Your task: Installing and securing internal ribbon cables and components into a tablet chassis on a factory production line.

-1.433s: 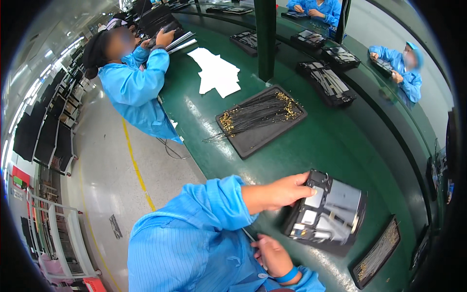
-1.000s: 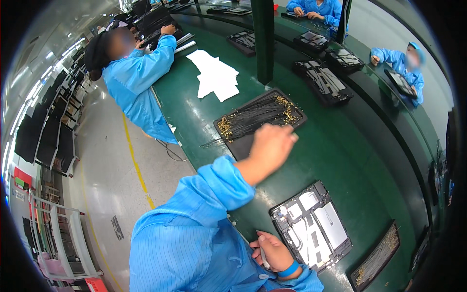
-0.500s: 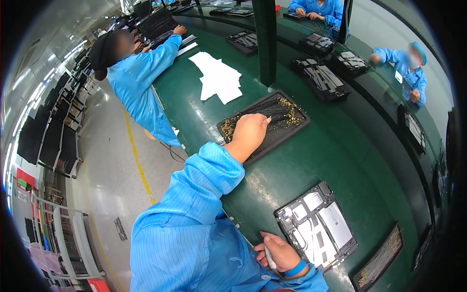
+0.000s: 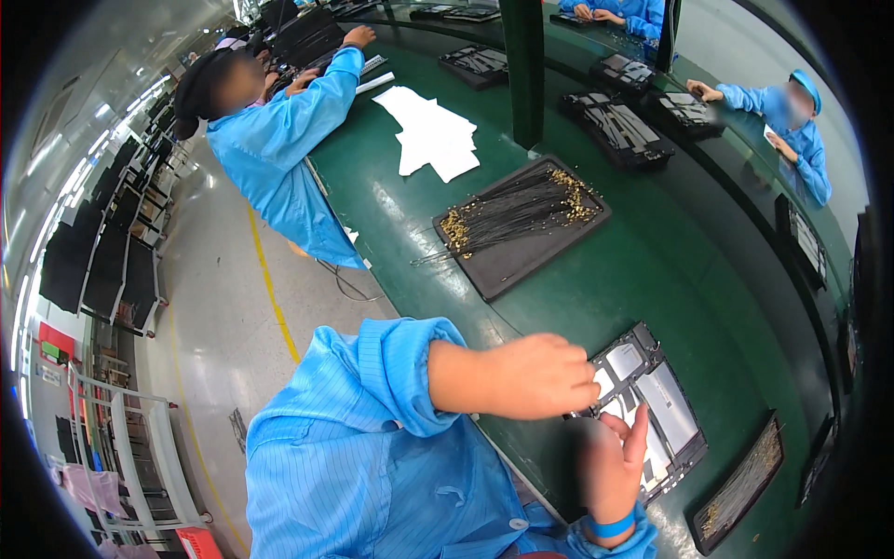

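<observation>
My left hand [image 4: 521, 377] reaches across from the left, fingers closed on a thin black cable [image 4: 503, 322] whose free length trails back toward the tray. Its fingertips hover at the near left edge of an opened tablet [image 4: 672, 410] with white and silver parts inside a black frame. Beside it, my right hand [image 4: 619, 470], with a blue wristband, has its index finger stretched up over the tablet. A dark blur covers the right hand's left side and hides its other fingers. Farther off, a black tray [image 4: 517, 272] holds a bundle of thin black cables [image 4: 521, 210] with gold-coloured ends.
White sheets [image 4: 433, 135] lie beyond the tray on the green table [image 4: 410, 270]. A narrow tray of cables [image 4: 740, 484] rests at right. A green post [image 4: 524, 74] rises behind. Several trays of tablets [image 4: 619, 130] line the far side. A co-worker in blue [image 4: 270, 154] works at left.
My left hand has come from the cable tray to the tablet with a cable. My right hand has risen beside it; the pale slim tool seen in it earlier no longer shows.
</observation>
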`<control>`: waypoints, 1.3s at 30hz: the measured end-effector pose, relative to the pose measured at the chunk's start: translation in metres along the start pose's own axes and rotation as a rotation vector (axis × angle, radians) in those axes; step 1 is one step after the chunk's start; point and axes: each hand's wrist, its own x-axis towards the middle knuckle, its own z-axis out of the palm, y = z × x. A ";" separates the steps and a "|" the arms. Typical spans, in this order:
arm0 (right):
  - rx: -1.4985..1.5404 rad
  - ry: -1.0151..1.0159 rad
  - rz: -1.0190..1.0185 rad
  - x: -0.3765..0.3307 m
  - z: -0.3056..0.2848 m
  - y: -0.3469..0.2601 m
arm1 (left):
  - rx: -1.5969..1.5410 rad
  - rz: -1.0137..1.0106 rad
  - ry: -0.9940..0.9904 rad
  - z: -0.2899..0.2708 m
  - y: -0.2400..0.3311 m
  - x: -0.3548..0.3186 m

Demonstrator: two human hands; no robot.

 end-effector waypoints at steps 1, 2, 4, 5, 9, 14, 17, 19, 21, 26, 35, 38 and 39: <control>-0.090 -0.054 0.045 0.002 -0.008 0.001 | -0.056 0.030 0.018 0.002 0.006 -0.002; -0.098 -0.142 0.117 0.001 -0.013 0.005 | -0.112 0.059 0.036 0.004 0.010 -0.004; -0.177 -0.193 0.105 -0.006 -0.022 0.020 | -0.139 0.069 0.019 0.007 0.017 -0.006; -0.256 -0.241 0.089 -0.010 -0.024 0.025 | -0.164 0.085 0.005 0.009 0.020 -0.006; -0.201 -0.154 0.155 -0.021 -0.022 0.027 | -0.263 0.148 -0.122 0.016 0.028 -0.007; -0.289 -0.294 0.095 -0.024 -0.011 0.018 | -0.262 0.129 -0.240 0.009 0.039 -0.020; -0.086 -0.229 0.136 -0.025 -0.013 0.033 | -0.278 0.140 -0.301 0.018 0.038 -0.018; -0.258 -0.347 0.156 -0.021 -0.017 0.024 | -0.288 0.143 -0.325 0.024 0.039 -0.018; -0.219 -0.319 0.208 -0.021 -0.017 0.031 | -0.326 0.130 -0.333 0.029 0.039 -0.018; 0.114 -0.240 0.492 -0.028 -0.018 0.037 | -0.437 0.032 -0.229 0.043 0.045 -0.022; 0.327 -0.140 0.553 -0.028 -0.022 0.035 | -0.479 -0.032 0.049 0.056 0.049 -0.013; 0.182 -0.101 0.436 -0.028 -0.022 0.037 | -0.492 -0.043 -0.035 0.053 0.050 -0.014; 0.160 -0.053 0.360 -0.030 -0.018 0.045 | -0.490 -0.014 -0.067 0.053 0.047 -0.011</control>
